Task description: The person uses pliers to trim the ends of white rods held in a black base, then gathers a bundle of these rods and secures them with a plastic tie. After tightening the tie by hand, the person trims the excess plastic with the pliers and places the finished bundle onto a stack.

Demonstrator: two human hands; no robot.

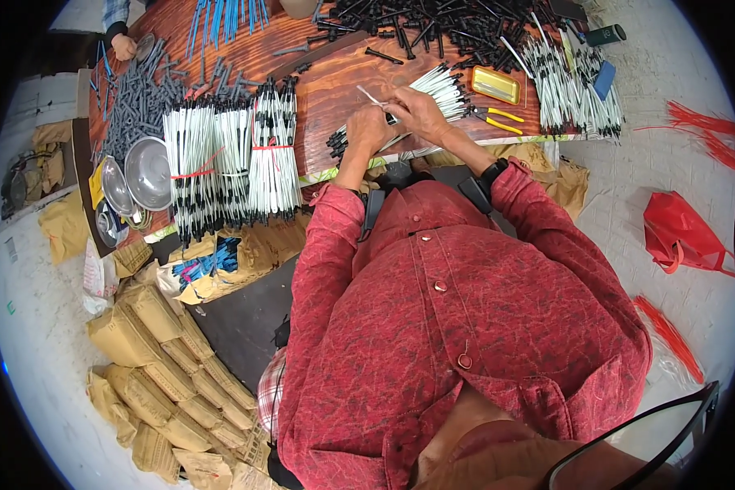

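My left hand (369, 129) and my right hand (420, 114) meet above the near edge of the wooden table (331, 90). The fingers of both are closed and close together. A thin white strip (370, 95) sticks out beyond the fingertips, pinched between them; its other end is hidden by the hands. Under and beside them lies a loose spread of white rods with black ends (443, 88). To the left, bundles of similar white rods (273, 155) are stacked, some tied with red strips. Pliers with yellow handles (498, 120) lie right of my right hand.
Black plastic parts (441, 24) heap at the back, grey ones (143, 98) at the left. A yellow tin (496, 85) and more white rods (559, 82) lie right. Metal bowls (148, 173) stand at the left edge. Another person's hand (123, 46) rests far left. Brown sacks (163, 367) cover the floor.
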